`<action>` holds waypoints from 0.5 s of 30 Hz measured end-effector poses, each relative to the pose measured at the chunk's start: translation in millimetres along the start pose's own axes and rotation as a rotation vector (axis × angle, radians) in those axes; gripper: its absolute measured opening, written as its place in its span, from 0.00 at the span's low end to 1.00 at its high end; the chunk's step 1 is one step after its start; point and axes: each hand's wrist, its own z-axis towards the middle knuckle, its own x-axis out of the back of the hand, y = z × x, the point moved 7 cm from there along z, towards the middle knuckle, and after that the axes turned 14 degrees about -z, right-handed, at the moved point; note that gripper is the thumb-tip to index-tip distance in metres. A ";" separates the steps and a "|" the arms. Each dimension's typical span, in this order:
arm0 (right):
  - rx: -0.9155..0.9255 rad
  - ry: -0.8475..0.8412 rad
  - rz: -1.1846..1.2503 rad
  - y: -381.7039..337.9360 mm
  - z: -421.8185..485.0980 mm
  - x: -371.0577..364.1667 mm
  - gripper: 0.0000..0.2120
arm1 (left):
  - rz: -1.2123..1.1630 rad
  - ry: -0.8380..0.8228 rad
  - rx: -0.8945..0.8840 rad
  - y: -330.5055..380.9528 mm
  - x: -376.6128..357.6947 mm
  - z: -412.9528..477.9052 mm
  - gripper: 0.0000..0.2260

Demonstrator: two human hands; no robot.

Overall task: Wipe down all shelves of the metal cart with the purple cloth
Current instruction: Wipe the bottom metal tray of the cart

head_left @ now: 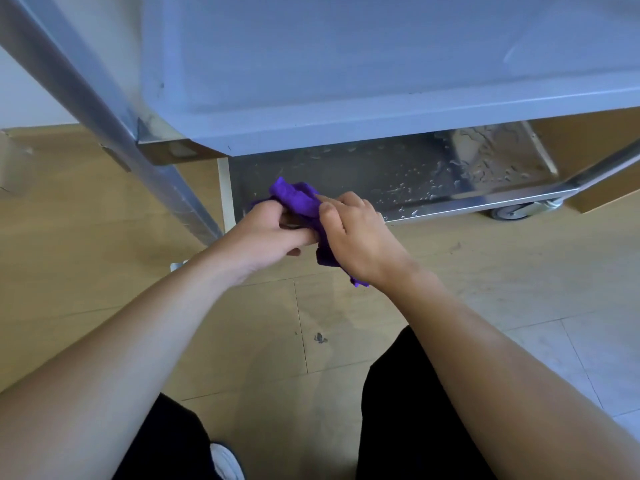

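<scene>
Between left hand (266, 233) and right hand (356, 233), purple cloth (298, 199) slants up-left.

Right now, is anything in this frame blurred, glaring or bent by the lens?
Head view: the upper shelf, close to the lens, looks soft and blue-tinted; the cart leg slants steeply, stretched by the wide angle; droplets on the lower shelf catch small glints, no heavy glare; the left hand, right hand and purple cloth are fairly sharp.
</scene>
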 end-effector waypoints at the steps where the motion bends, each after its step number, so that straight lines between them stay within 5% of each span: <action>1: 0.001 0.034 0.001 1.8 0.8 0.9 0.12 | -0.003 0.003 0.009 -0.9 1.7 1.0 0.10; 4: 0.025 0.078 -0.022 4.1 1.8 -0.2 0.13 | 0.124 0.039 0.009 -2.7 6.4 1.5 0.06; 9: 0.044 0.029 -0.044 1.6 3.7 -7.5 0.16 | 0.759 0.073 -0.197 0.9 4.5 0.3 0.02; 15: 0.052 0.062 0.025 -1.7 1.2 -1.6 0.13 | 0.846 -0.005 -0.141 -7.9 6.2 -1.3 0.11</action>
